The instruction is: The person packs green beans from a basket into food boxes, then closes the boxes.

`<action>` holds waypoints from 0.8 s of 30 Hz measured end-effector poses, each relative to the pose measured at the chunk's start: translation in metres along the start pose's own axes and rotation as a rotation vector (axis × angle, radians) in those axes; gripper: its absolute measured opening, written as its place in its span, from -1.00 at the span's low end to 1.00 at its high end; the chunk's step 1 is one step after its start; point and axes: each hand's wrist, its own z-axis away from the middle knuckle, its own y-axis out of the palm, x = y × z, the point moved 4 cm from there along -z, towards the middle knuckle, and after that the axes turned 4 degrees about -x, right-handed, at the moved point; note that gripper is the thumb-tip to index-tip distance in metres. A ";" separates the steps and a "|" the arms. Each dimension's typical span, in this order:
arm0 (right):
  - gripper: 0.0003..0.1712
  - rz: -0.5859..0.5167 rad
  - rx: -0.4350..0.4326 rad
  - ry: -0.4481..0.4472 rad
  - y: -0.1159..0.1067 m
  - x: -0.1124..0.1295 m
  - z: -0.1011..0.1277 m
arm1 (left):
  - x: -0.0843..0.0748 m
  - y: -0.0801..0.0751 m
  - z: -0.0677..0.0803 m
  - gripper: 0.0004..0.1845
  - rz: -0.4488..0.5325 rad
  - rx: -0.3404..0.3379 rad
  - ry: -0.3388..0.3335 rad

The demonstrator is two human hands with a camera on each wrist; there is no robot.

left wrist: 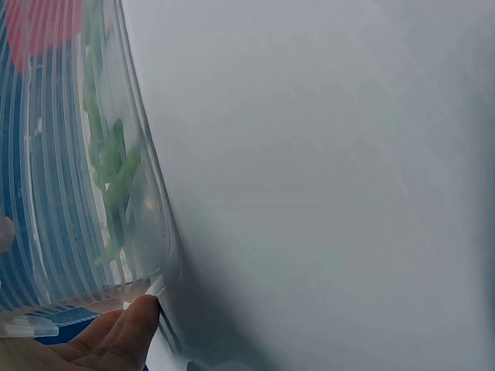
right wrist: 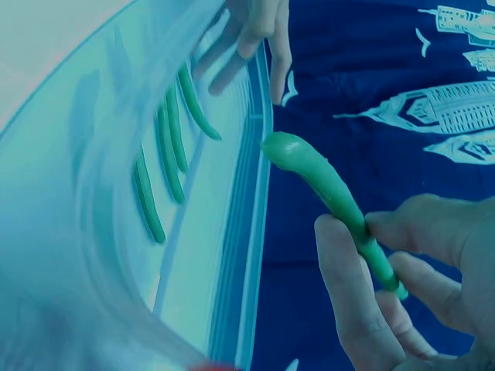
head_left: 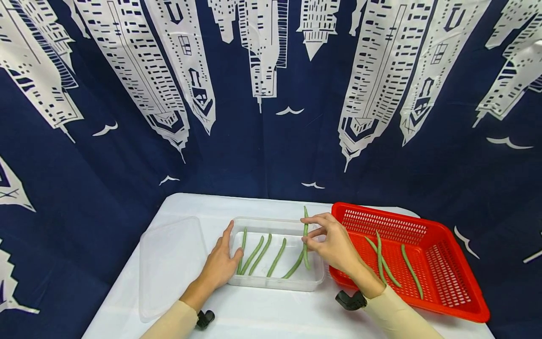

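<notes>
container: table centre, beans inside
lid: left of container
basket: right of container, beans inside
curtain: behind table

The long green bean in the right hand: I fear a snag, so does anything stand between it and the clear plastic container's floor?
Nothing visible does. The right hand pinches the long green bean over the open clear plastic container; five beans lie below.
</notes>
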 end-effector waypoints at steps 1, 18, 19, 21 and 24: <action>-0.47 0.009 -0.006 0.009 0.003 0.000 0.000 | 0.000 0.000 0.000 -0.06 0.001 -0.001 0.001; -0.46 0.099 -0.025 0.133 0.032 -0.002 0.002 | 0.003 0.000 -0.001 -0.07 0.005 -0.007 0.021; -0.47 0.094 -0.024 0.146 0.034 -0.002 0.002 | 0.003 0.000 -0.001 -0.07 0.006 -0.006 0.018; -0.48 0.083 -0.015 0.170 0.037 -0.003 0.002 | 0.003 0.000 -0.001 -0.07 0.004 -0.005 0.016; -0.48 0.079 0.016 0.215 0.041 -0.006 0.002 | 0.003 0.000 0.000 -0.07 0.006 -0.004 0.014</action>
